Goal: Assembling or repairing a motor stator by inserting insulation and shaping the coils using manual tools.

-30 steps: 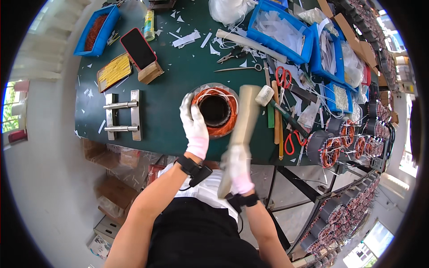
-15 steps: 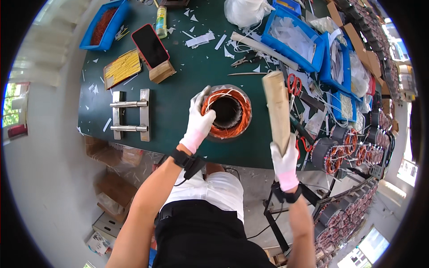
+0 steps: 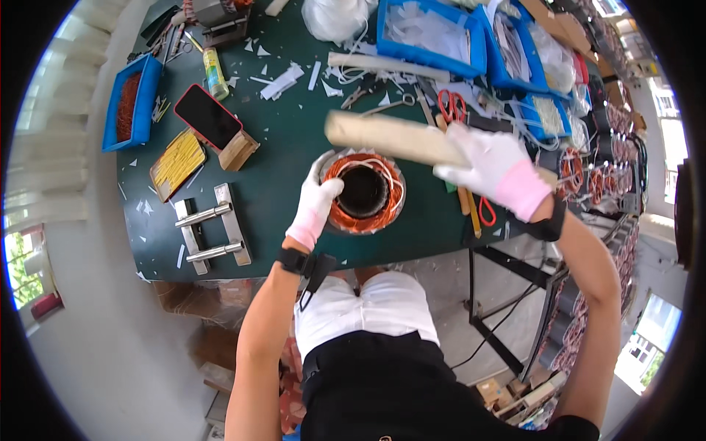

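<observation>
My left hand (image 3: 315, 200), in a white glove with a pink cuff, grips the left side of a motor stator (image 3: 394, 189). Its thumb lies over the ring of orange copper windings, which has white cord laced along the top and a dark round bore in the middle. Held in my gloved right hand (image 3: 489, 163) is a pale wooden bar (image 3: 390, 137). The bar points left, slightly blurred, above the table just beyond the stator and overlapping its far edge in view. I cannot tell whether the two touch.
Beyond the bar lie red-handled scissors (image 3: 451, 106), pliers (image 3: 365, 90) and paper scraps. Blue bins (image 3: 434, 62) line the far right. A phone (image 3: 208, 117) leans on a wooden block at left, near yellow strips (image 3: 178, 163) and a metal two-bar fixture (image 3: 213, 229).
My right hand has lifted the wooden bar and swung it leftward, from upright in view to nearly level beyond the stator. My left hand stays on the stator. The view has shifted and turned.
</observation>
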The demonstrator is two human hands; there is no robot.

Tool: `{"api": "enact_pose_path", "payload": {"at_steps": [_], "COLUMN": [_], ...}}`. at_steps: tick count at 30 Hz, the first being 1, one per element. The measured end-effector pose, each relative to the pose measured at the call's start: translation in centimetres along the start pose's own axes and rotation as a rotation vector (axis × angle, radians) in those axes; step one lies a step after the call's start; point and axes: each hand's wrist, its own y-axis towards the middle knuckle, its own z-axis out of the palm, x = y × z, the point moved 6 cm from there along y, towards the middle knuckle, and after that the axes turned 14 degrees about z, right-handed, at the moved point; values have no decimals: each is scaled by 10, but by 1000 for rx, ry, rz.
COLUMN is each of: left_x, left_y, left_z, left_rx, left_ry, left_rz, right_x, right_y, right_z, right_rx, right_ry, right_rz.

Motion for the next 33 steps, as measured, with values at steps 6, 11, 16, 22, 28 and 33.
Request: {"api": "enact_pose_path", "payload": {"at_steps": [6, 11, 16, 22, 28, 33], "left_x": [15, 10, 6, 6, 10, 9], "left_y": [2, 2, -3, -16, -44, -45], "left_z": [1, -3, 9, 9, 7, -6], "left_rx": [111, 76, 40, -79, -418, -249], "left_ry": [175, -43, -23, -42, -92, 351], "left_rz": [-251, -130, -104, -48, 78, -35], "right_x": [14, 6, -18, -13, -8, -27], "right_y": [12, 19, -6, -75, -95, -76], "right_z": [39, 5, 31, 107, 135, 91], "right_rx": [261, 303, 320, 7, -211, -121], "right_ry": [-84, 450, 142, 129, 737, 413], "right_rz": [-16, 180, 202, 365, 511, 373]}}
